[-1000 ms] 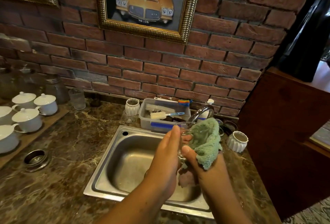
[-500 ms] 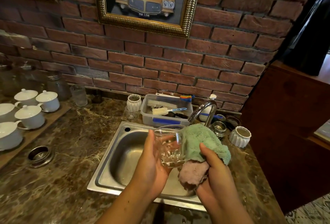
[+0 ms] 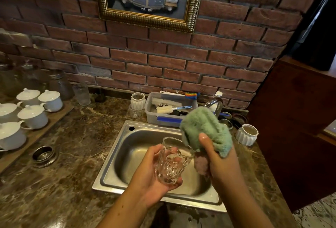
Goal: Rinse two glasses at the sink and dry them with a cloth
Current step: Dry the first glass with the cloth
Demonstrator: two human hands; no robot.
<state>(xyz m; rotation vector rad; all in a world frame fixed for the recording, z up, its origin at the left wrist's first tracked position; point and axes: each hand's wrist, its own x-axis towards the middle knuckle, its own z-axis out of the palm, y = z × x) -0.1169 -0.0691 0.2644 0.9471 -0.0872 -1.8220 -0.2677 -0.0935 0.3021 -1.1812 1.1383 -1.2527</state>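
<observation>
Steel sink (image 3: 116,157) sits below both hands. Left hand (image 3: 154,178) grips the clear glass (image 3: 171,164), tilted, rim toward the right hand (image 3: 218,160), which clutches the green cloth (image 3: 205,127) touching that rim.

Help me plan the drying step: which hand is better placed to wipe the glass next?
Right. The right hand grips the green cloth right beside the glass; the left hand holds that glass over the sink, so it likely just steadies.
</observation>
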